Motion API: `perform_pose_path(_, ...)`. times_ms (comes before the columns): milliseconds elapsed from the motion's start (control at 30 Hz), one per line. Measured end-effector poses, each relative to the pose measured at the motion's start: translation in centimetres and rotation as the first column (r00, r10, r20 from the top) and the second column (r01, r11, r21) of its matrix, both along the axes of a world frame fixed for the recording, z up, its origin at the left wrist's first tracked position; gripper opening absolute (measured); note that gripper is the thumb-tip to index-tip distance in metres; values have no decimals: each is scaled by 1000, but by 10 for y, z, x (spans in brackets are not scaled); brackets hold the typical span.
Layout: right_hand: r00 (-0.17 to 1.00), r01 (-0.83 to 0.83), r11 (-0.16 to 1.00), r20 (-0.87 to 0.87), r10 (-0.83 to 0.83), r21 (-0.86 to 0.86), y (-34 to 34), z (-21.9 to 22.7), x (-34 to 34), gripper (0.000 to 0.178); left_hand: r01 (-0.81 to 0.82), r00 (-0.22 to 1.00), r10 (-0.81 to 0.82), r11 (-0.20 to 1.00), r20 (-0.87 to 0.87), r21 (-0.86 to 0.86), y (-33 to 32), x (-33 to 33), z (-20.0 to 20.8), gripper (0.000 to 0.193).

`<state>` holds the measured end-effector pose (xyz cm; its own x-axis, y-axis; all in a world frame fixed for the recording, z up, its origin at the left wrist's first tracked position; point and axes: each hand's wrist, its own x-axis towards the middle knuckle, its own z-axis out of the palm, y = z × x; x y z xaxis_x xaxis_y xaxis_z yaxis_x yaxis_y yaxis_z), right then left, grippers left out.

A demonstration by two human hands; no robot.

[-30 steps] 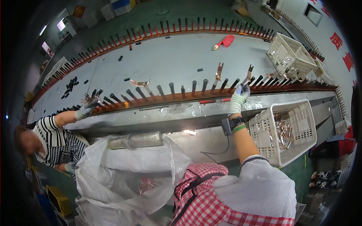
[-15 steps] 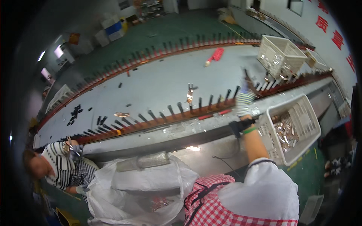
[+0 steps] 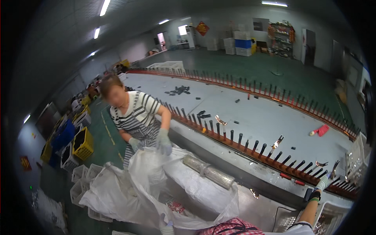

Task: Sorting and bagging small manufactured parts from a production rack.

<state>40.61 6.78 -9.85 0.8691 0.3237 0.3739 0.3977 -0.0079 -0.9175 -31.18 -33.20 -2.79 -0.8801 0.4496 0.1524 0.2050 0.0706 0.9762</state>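
Note:
My right hand [image 3: 324, 182], in a striped glove, reaches to the rail of dark upright pegs [image 3: 256, 148]. Its fingers close around a slim dark piece [image 3: 335, 169] that sticks up beyond them. A black device is strapped at that wrist. Low in the picture, my left hand [image 3: 166, 228], also gloved, pinches the near edge of a large white woven sack [image 3: 117, 188]. Small red and white bits [image 3: 176, 206] show inside the sack. A coppery, shiny forked piece [image 3: 277, 141] sits at the pegs, with another [image 3: 220, 120] farther left.
Across the sack, a co-worker [image 3: 135, 113] in gloves handles its far edge. A clear wrapped roll [image 3: 209, 172] lies on the sack. White baskets [image 3: 333, 219] stand at the right. A red glove-like item [image 3: 321, 131] and black pieces [image 3: 178, 91] lie on the grey table [image 3: 266, 113].
The view has swung left, so the table and my right arm now sit farther right. The co-worker has moved up to the sack with both hands. My left hand has come into view.

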Motion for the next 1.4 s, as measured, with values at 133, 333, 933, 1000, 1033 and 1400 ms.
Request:
perform_pose_path(133, 985, 148, 989, 94, -145, -23, 10, 3, -7, 43, -29, 989, 36, 998, 147, -48, -5, 1, -3, 46)
perform_pose_path(333, 994, -104, 994, -16, 105, 31, 17, 37, -66, 42, -74, 911, -52, 955, 408, 286, -6, -15, -26, 43)
perform_pose_path(933, 394, -737, 399, -134, 909, 545, -14, 109, -344, 35, -15, 934, -74, 969, 349, 246, -18, 13, 17, 46)
perform_pose_path(1000, 80, -955, 129, -187, 979, 265, -37, 102, -417, 30, -29, 938, -30, 986, 345, 165, -20, -8, -31, 53)
perform_pose_path(1033, 33, -980, -3, -182, 983, -198, -67, 122, -463, 25, -54, 941, 19, 994, 337, 95, -26, -15, -51, 61)
perform_pose_path(1400, -691, -505, -550, -71, 720, -665, -111, 90, -498, 33, -86, 977, 81, 996, 198, 19, -32, 26, 3, 50)
